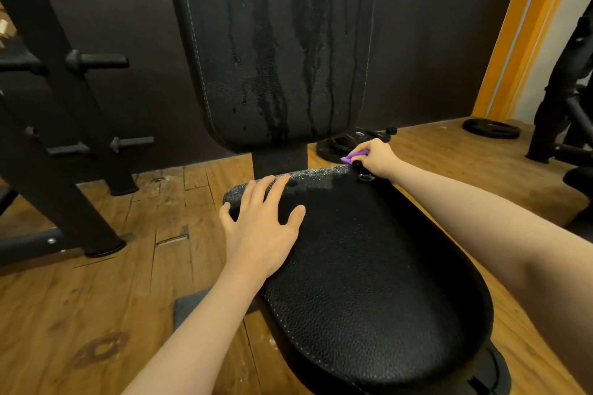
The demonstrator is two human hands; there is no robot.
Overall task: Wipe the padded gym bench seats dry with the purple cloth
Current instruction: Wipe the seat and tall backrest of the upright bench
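The right hand (377, 159) is curled round the purple cloth (353, 157), gripping it at the far right corner of the seat pad (369, 266), where only a small fold of the cloth shows past the fingers. The left hand (261, 218) lies flat on the seat's far left part, fingers spread and straight, holding nothing. There is one seat pad and one upright back pad (276, 42), both black with pale stitching; dark wet streaks run down the back pad, and a band of fine droplets glistens along the seat's far edge between the two hands. No brand name or lettering can be read on either pad. Two black weight plates are in sight on the wooden floor (96, 298): one (340, 146) just behind the right hand, one (491, 128) farther off by the orange door frame (519, 32). A black rack (64, 106) with three pegs sticking out stands at the left.
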